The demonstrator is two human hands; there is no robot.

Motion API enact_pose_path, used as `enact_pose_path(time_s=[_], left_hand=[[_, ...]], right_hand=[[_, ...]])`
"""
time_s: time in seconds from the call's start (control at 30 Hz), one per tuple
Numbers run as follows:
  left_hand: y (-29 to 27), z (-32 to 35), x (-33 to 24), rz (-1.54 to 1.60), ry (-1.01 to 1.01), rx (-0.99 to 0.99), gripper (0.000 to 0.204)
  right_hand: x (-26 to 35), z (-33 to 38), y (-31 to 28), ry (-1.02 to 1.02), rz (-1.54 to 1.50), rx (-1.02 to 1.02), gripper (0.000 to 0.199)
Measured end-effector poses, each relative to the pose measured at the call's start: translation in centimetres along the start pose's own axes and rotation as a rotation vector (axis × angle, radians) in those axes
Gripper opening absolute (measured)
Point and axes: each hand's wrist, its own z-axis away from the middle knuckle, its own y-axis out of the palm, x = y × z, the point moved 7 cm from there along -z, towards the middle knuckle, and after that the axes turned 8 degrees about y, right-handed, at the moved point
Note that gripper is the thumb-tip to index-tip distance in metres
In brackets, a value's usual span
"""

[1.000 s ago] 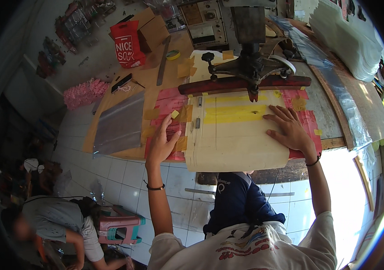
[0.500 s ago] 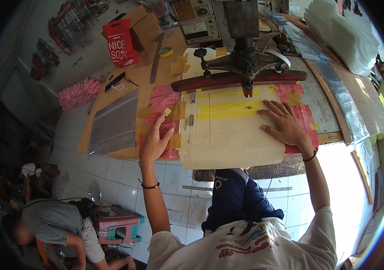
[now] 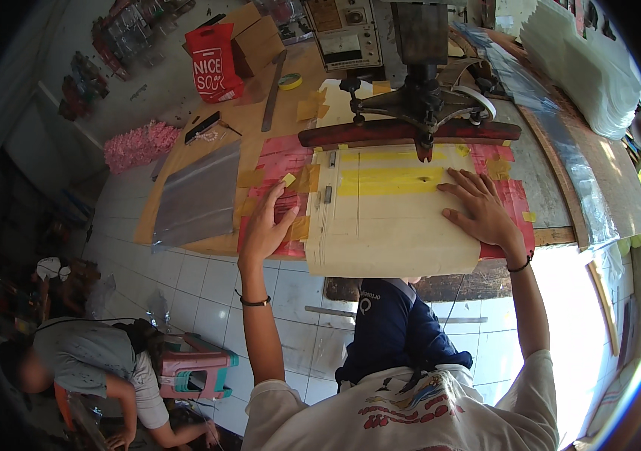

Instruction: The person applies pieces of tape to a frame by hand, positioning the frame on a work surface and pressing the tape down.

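A cream sheet (image 3: 388, 233) with a yellow band (image 3: 380, 181) across it hangs slightly over the near table edge. My right hand (image 3: 482, 214) lies flat on the sheet's right side, fingers spread. At the sheet's left, my left hand (image 3: 266, 225) rests with fingers stretched over red sheeting (image 3: 284, 152) and tan tape (image 3: 305, 179). A small yellow piece (image 3: 288, 180) is at its index fingertip; nothing is gripped. Two small metal blocks (image 3: 328, 195) sit along the sheet's left edge. Just beyond stands a machine head with a long dark-red bar (image 3: 380, 135) above the sheet's far edge.
A grey translucent sheet (image 3: 199, 195) lies left on the wooden table, with a metal strip (image 3: 273, 90), tape roll (image 3: 290, 81) and red bag (image 3: 214, 66) farther back. A stack of white sheets (image 3: 580, 64) is far right. Another person (image 3: 91, 357) bends low beside a stool (image 3: 194, 368).
The whole view has shifted slightly, so the table appears farther right. Both my hands keep nearly the same places beside and on the sheet. The other person's arm has moved a little.
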Motion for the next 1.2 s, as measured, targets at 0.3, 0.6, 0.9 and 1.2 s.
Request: enact_pose_path(time_s=[0.3,0.6,0.9,1.2], left_hand=[[0.2,-0.1,0.0,-0.025,0.081,-0.026,0.06],[0.1,0.0,-1.0,-0.087,0.047,-0.059,0.057],[-0.1,0.1,-0.9,-0.03,0.069,-0.117,0.056],[-1.1,0.4,0.2,0.109,0.112,-0.262,0.054]], right_hand=[[0.0,-0.1,0.0,-0.003,0.028,-0.008,0.047],[-0.1,0.0,-0.2,-0.015,0.028,-0.036,0.047],[0.5,0.1,-0.8,-0.005,-0.007,-0.048,0.045],[-0.1,0.0,-0.5,-0.044,-0.036,-0.092,0.043]])
